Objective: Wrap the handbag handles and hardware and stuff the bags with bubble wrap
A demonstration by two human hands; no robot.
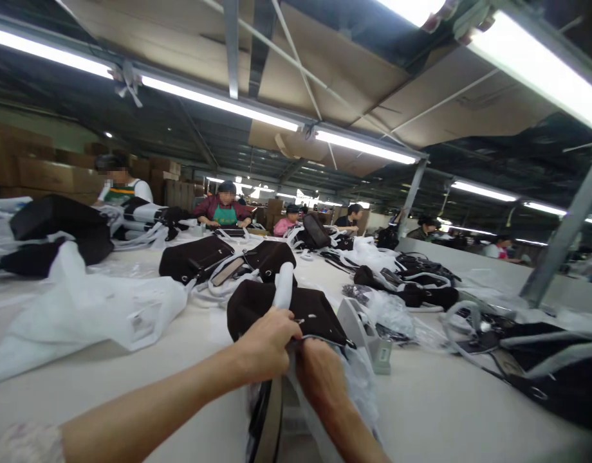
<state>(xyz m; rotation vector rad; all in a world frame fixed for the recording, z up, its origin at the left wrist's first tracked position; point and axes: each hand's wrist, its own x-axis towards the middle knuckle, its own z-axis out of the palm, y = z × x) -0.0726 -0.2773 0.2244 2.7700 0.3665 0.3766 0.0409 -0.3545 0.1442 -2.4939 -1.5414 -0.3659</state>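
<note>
Gripping dark bag (pixel 255 302) at near centre of table (pixel 431 405) with curled left hand (pixel 269 341); reaching under its edge with right hand (pixel 321 370), unable to tell closure or hold; already wrapped at handle (pixel 284 286), apparently unfinished at edge

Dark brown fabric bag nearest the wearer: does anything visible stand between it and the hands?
Nothing visible does. The left hand grips the dark brown fabric bag at its near edge; the right hand is at that edge, partly hidden. The angular grey object stands to the right, not between.
</note>
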